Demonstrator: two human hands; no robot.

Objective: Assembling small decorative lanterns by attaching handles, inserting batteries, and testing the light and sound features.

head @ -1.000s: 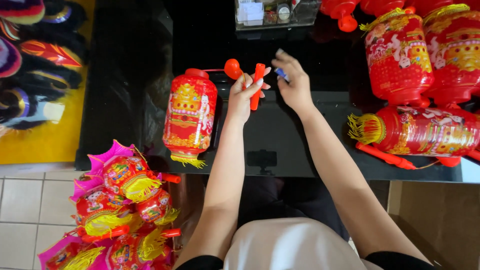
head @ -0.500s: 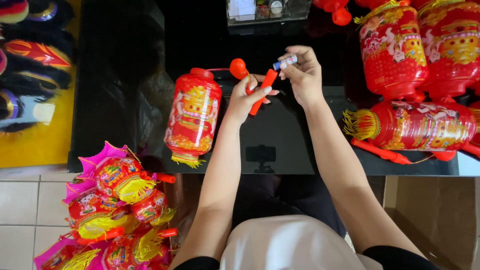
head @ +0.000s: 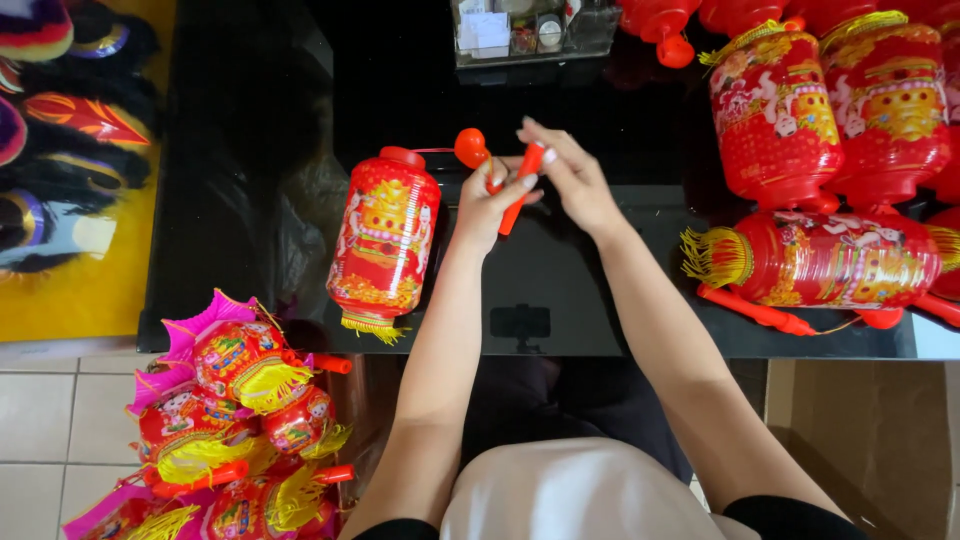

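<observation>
My left hand (head: 492,203) and my right hand (head: 572,178) both grip a thin orange-red plastic handle stick (head: 521,190) above the black table (head: 600,300). The left hand holds its lower half, the right hand closes over its top end. A round orange knob (head: 470,147) sits just left of the hands, joined by a thin cord to a red and gold paper lantern (head: 384,243) lying on its side on the table with a yellow tassel at its near end.
Several finished red lanterns (head: 830,120) crowd the table's right side, one lying flat (head: 820,260) with an orange stick (head: 755,310). A clear box (head: 520,30) stands at the back. Pink and yellow lanterns (head: 235,420) are piled on the tiled floor at left.
The right hand has come down over the top of the stick, hiding the small pale piece it held. Both hands shifted slightly left and closer together.
</observation>
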